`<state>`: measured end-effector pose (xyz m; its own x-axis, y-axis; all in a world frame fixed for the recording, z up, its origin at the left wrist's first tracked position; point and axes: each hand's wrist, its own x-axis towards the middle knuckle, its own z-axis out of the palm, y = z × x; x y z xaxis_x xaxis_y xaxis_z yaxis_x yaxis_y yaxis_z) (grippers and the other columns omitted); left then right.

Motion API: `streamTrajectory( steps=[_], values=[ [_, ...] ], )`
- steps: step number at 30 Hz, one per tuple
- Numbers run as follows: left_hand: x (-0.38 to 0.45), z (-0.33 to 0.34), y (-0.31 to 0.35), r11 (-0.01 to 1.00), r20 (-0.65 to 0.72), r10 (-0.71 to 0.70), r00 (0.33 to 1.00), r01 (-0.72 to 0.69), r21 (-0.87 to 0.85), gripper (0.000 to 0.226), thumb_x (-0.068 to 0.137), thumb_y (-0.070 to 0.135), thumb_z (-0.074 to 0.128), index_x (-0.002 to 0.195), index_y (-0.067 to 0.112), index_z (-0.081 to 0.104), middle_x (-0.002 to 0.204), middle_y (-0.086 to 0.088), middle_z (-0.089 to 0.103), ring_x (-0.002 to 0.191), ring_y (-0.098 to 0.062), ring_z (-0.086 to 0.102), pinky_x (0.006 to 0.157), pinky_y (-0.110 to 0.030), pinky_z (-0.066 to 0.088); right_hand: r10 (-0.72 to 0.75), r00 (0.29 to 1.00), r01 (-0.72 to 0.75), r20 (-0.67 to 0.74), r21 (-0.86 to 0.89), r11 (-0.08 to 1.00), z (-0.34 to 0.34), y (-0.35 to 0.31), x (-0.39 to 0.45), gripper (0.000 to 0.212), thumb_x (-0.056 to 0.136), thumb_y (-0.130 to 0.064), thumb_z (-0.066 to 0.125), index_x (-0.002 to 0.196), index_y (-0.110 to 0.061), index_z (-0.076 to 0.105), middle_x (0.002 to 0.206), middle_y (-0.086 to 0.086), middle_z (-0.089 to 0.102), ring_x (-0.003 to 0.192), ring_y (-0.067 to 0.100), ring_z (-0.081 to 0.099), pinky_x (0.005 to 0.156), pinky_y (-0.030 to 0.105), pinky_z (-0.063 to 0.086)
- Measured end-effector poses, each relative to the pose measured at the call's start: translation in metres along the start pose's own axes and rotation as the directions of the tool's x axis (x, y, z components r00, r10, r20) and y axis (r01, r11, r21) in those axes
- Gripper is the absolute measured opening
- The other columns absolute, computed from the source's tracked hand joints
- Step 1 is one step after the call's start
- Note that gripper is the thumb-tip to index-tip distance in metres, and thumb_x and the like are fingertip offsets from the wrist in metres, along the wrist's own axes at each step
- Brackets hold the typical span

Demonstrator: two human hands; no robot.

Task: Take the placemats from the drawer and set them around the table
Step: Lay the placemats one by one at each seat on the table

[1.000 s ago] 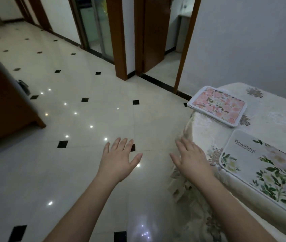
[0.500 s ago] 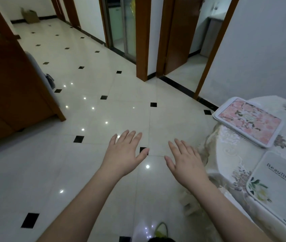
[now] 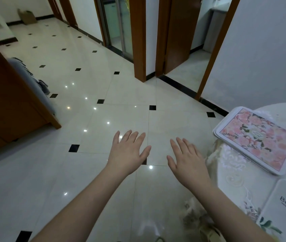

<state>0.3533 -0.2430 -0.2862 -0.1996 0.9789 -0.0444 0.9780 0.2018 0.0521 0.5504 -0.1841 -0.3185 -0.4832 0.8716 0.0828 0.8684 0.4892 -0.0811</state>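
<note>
Stood at far left as a brown wooden cabinet (image 3: 4,102), with a grey cloth (image 3: 33,84) draped against its right side; lay beyond it, a glossy cream floor (image 3: 86,172) set with small black diamonds and dotted with light reflections; sat far back against the wall, a cardboard box (image 3: 27,15); ran along the back, brown door frames (image 3: 139,39) with a glass sliding door between them and an open doorway further right.

Reached forward at centre, palm down over the floor, the left hand (image 3: 128,152); fingers straight and a little spread, thumb out to the right; held nothing and touched nothing. Hovered just beside it, apart from it, the right hand (image 3: 187,159); likewise flat and wide, fingers straight, empty; was close to the table's edge without touching the cloth.

Showed at right as a table (image 3: 234,172) under a pale floral tablecloth hanging over the edge. Lay flat on it near the far edge, a pink mat (image 3: 259,138) with rose print and white border, one corner slightly past the table edge. Lay nearer, at the lower right and cut by the frame, a white mat (image 3: 285,212) with green leaves and dark lettering; sat near the pink one but apart from it. Were both well clear of either hand.
</note>
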Motion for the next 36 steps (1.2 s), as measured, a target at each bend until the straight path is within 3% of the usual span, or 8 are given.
streamTrajectory(
  steps=[10,14,19,23,29,36],
  values=[
    [0.091,0.014,-0.035,0.997,-0.027,0.078,0.997,-0.079,-0.015,0.084,0.085,0.063,-0.008,0.156,0.028,0.020,0.163,0.001,0.022,0.152,-0.018,0.010,0.121,-0.040,0.000,0.007,1.000,-0.007,-0.019,-0.027,1.000,0.019,-0.022,0.102,0.061,0.095,-0.045,0.023,0.142,-0.016,0.048,0.145,0.009,0.050,0.135,0.028,0.046,0.111,0.045,0.034],
    [0.139,0.016,-0.068,0.988,-0.127,0.153,0.980,-0.153,0.008,0.068,0.097,0.058,0.016,0.150,0.022,0.040,0.160,-0.006,0.030,0.150,-0.026,0.019,0.122,-0.043,0.009,0.027,0.999,-0.029,-0.021,-0.082,0.996,0.029,-0.034,0.152,0.061,0.095,-0.045,0.028,0.146,-0.014,0.043,0.149,0.012,0.045,0.139,0.030,0.040,0.113,0.044,0.025],
    [0.197,0.009,-0.107,0.977,-0.134,0.215,0.967,-0.214,0.024,0.068,0.097,0.058,0.013,0.155,0.025,0.025,0.164,-0.004,0.015,0.152,-0.025,0.008,0.122,-0.042,-0.001,0.103,0.995,-0.103,-0.010,-0.118,0.988,0.034,-0.053,0.206,0.063,0.095,-0.046,0.029,0.150,-0.016,0.035,0.155,0.011,0.036,0.145,0.030,0.030,0.118,0.043,0.015],
    [0.244,0.013,-0.120,0.954,-0.139,0.300,0.944,-0.298,0.035,0.063,0.098,0.055,0.025,0.148,0.022,0.043,0.156,-0.007,0.037,0.146,-0.028,0.030,0.118,-0.046,0.015,0.160,0.987,-0.160,-0.013,-0.095,0.982,0.039,-0.060,0.235,0.062,0.093,-0.044,0.030,0.145,-0.014,0.045,0.148,0.013,0.045,0.139,0.032,0.040,0.116,0.044,0.020],
    [0.307,0.021,-0.093,0.903,-0.137,0.416,0.899,-0.426,-0.051,0.062,0.099,0.054,0.024,0.152,0.023,0.036,0.158,-0.006,0.034,0.147,-0.027,0.028,0.119,-0.045,0.016,0.291,0.957,-0.291,-0.014,-0.098,0.952,0.045,-0.029,0.264,0.060,0.093,-0.042,0.031,0.144,-0.014,0.047,0.147,0.013,0.047,0.138,0.032,0.041,0.113,0.044,0.021],
    [0.386,0.040,-0.027,0.829,-0.098,0.553,0.828,-0.558,-0.038,0.059,0.101,0.051,0.025,0.151,0.022,0.036,0.155,-0.007,0.040,0.144,-0.029,0.035,0.115,-0.044,0.017,0.451,0.892,-0.450,0.003,-0.077,0.890,0.056,0.046,0.295,0.059,0.093,-0.039,0.029,0.143,-0.014,0.047,0.145,0.012,0.049,0.136,0.032,0.044,0.111,0.047,0.035]
  ],
)
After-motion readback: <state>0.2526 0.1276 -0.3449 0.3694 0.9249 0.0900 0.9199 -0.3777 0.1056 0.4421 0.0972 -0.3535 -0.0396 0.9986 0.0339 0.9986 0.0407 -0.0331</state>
